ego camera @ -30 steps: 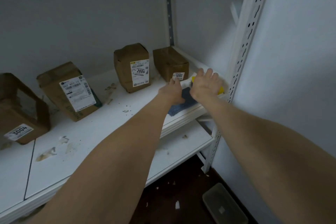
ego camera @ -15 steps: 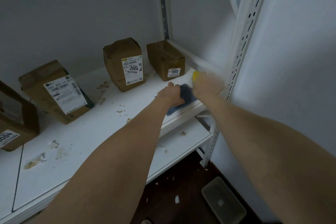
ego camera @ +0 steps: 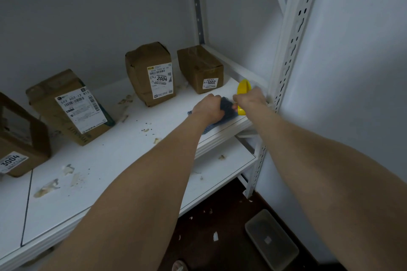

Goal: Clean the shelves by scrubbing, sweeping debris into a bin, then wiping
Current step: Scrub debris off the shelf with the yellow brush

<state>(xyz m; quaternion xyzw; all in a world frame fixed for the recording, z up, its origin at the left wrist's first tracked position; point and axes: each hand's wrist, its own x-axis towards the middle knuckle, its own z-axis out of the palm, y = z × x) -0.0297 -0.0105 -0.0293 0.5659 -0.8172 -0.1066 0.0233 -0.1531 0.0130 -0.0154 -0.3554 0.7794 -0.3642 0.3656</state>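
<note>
White walls close off the corner behind a white shelf (ego camera: 123,160). Seen from the head, 4 brown boxes stand along its back, among them box 2004 (ego camera: 149,72) and box 1002 (ego camera: 199,68) at the right. Debris (ego camera: 47,188) lies scattered over the shelf's front part. Near the right end, the left grip (ego camera: 209,109) is clenched on a blue cloth (ego camera: 228,108) lying at the shelf's front edge. Just beside it, the right grip (ego camera: 250,99) grasps a yellow brush (ego camera: 244,87) next to the slotted post (ego camera: 290,50). Below, a lower shelf (ego camera: 220,174) carries a few scraps, and a grey bin (ego camera: 272,240) sits on the dark floor (ego camera: 209,226).
</note>
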